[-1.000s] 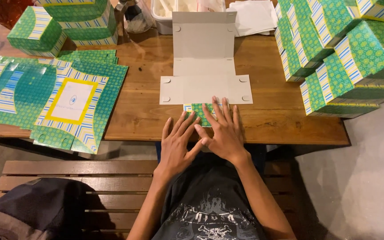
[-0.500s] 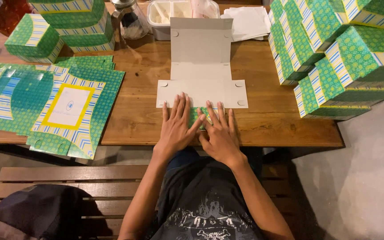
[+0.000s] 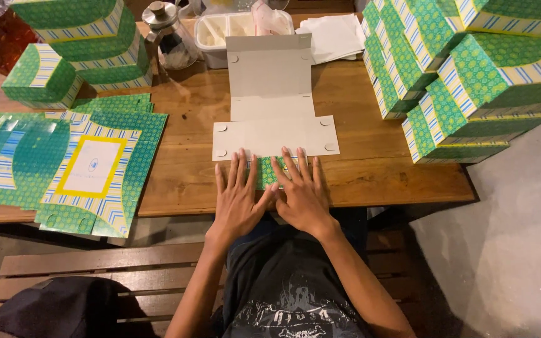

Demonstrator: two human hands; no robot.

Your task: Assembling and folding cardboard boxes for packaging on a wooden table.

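Head view, looking down: we see two bare forearms reaching forward from the body, both hands laid palm-down and side by side at the near edge of a wooden surface [image 3: 370, 181]. Our left hand [image 3: 239, 199] and right hand [image 3: 302, 195] are flat, fingers spread and pointing away from us, thumbs nearly meeting. Neither grip is closed on anything; both lie open, pressing down on one folded green patterned flap [image 3: 265, 174] of a single unfolded cardboard box blank [image 3: 273, 100]. That blank lies grey side up, stretching away from the fingertips, with its near panel just beyond them.

Left of the left hand, well apart, lies a pile of flat printed green blanks [image 3: 89, 166]; how many are in it we cannot tell. Beyond that pile stand finished green boxes [image 3: 82, 37], at least three. Right of the right hand, a larger stack of finished boxes [image 3: 471, 75] leans, at least seven. Beyond the blank we count one glass jar [image 3: 169, 37], one white tray [image 3: 233, 31] and some white paper [image 3: 333, 34].
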